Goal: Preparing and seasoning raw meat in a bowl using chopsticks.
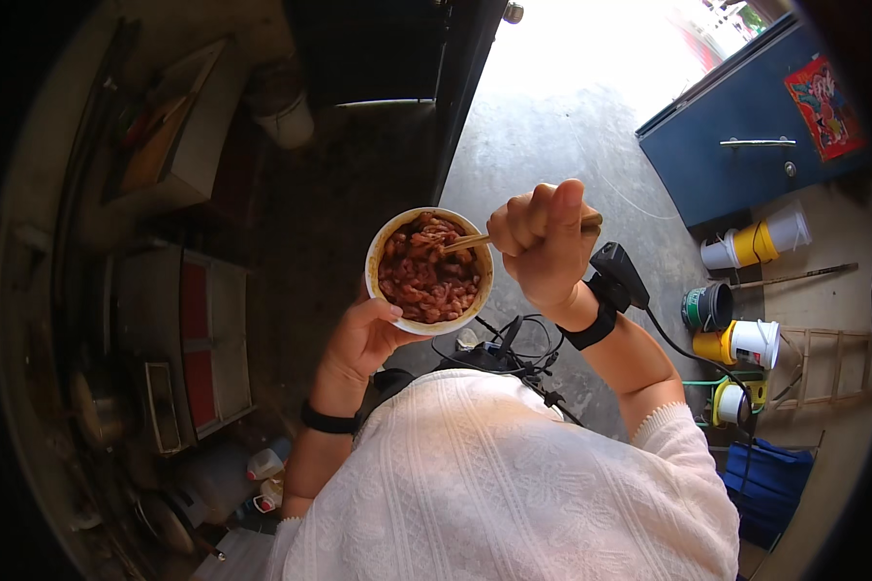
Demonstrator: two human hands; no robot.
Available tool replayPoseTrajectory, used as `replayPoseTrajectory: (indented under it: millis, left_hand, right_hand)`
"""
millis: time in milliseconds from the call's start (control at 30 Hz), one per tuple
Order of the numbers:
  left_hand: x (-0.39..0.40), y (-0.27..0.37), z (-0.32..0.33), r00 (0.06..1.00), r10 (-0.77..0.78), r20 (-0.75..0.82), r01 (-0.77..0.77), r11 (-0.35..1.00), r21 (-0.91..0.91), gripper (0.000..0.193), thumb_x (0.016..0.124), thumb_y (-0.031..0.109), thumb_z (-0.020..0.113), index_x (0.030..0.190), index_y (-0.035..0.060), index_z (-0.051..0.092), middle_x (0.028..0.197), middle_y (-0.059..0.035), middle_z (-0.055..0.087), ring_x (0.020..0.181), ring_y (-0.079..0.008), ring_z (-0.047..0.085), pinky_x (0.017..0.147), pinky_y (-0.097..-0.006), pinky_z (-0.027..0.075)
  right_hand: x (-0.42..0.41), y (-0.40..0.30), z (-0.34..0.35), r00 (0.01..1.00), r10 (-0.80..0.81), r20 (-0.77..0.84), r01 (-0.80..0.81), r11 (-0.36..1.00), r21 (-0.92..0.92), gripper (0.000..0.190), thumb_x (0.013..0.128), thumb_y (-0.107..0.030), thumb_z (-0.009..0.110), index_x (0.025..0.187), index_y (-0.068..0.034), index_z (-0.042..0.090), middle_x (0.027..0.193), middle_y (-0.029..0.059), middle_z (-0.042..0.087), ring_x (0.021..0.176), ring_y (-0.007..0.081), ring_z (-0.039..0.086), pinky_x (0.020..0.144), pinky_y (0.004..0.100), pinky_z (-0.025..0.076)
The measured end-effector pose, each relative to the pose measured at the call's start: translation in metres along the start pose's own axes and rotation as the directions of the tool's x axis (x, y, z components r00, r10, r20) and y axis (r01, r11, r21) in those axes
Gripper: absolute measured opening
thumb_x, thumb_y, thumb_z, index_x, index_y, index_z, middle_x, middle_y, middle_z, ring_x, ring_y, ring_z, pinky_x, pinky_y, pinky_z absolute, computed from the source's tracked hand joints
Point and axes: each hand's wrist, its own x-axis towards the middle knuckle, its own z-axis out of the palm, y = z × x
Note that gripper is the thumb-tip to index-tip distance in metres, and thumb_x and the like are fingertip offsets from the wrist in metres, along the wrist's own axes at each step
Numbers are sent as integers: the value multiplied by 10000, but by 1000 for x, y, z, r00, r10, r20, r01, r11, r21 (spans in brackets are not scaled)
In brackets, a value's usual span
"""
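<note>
A white bowl (370, 270) of reddish-brown meat pieces (430, 287) is held up in front of me at the middle of the view. My left hand (367, 338) supports it from the lower left, the thumb on the rim and the other fingers mostly hidden below. My right hand (545, 243) is a fist around a pair of wooden chopsticks (471, 242), right of the bowl. Their tips reach over the rim into the meat; their back ends stick out past the thumb. Sauce smears coat the inner wall.
An open blue door (741, 145) stands at upper right. Plastic buckets (752, 343) line the right wall near a blue bag (766, 483). A cabinet with red panels (214, 345) is at left. Black cables (527, 341) hang by my body.
</note>
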Motion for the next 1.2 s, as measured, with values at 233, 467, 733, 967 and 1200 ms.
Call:
replayPoseTrajectory:
  millis: [233, 467, 733, 967, 1200]
  left_hand:
    - [-1, -1, -3, 999, 30, 19, -30, 1000, 2, 605, 676, 8, 511, 1245, -54, 314, 1161, -217, 478, 1018, -339, 552, 764, -438, 547]
    - [-2, 1, -3, 999, 21, 38, -22, 999, 36, 603, 680, 19, 511, 1246, -51, 315, 1178, -220, 467, 1035, -346, 540, 773, -451, 540]
    - [1, -6, -6, 997, 63, -44, -64, 997, -30, 621, 666, 6, 516, 1256, -1, 320, 1184, -202, 455, 1033, -334, 540, 755, -442, 550]
    - [-1, -6, -8, 994, 98, -41, -101, 991, -90, 567, 693, -12, 515, 1231, -14, 336, 1166, -194, 463, 1018, -322, 548, 735, -413, 564]
    - [-4, -14, -13, 998, 49, -35, -53, 992, -115, 588, 680, -15, 511, 1241, 2, 334, 1190, -186, 445, 1035, -318, 537, 742, -424, 560]
  right_hand:
    - [2, -11, 4, 999, 51, -8, -48, 979, 200, 500, 942, -356, 373, 522, -102, 278, 455, -29, 260, 374, 66, 222, 360, 230, 201]
    - [17, -12, 0, 997, -73, 0, 72, 980, 183, 507, 952, -351, 350, 517, -107, 257, 452, -28, 225, 365, 72, 203, 351, 239, 175]
    - [-15, 8, 18, 999, 31, -28, -31, 999, 13, 484, 956, -324, 343, 535, -91, 289, 460, -20, 242, 381, 76, 203, 364, 243, 191]
    - [-27, -17, 6, 992, 122, 11, -121, 963, 239, 497, 952, -323, 356, 528, -67, 319, 464, -16, 279, 383, 76, 213, 367, 246, 188]
    - [-45, -2, 31, 984, 18, 175, 0, 995, -101, 508, 952, -363, 316, 533, -77, 293, 442, 0, 268, 352, 99, 235, 353, 243, 209]
